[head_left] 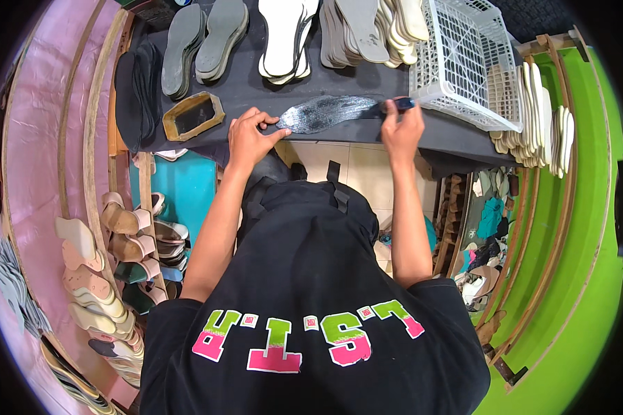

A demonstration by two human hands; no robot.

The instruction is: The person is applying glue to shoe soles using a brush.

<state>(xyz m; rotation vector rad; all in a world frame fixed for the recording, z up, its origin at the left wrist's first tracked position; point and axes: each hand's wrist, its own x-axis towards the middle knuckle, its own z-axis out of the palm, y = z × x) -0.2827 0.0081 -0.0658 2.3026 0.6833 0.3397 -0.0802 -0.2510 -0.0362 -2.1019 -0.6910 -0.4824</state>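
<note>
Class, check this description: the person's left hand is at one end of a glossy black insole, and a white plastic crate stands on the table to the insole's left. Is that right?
Not quite: the head view shows the white plastic crate standing to the insole's right. The left hand is indeed at one end of the glossy black insole.
</note>
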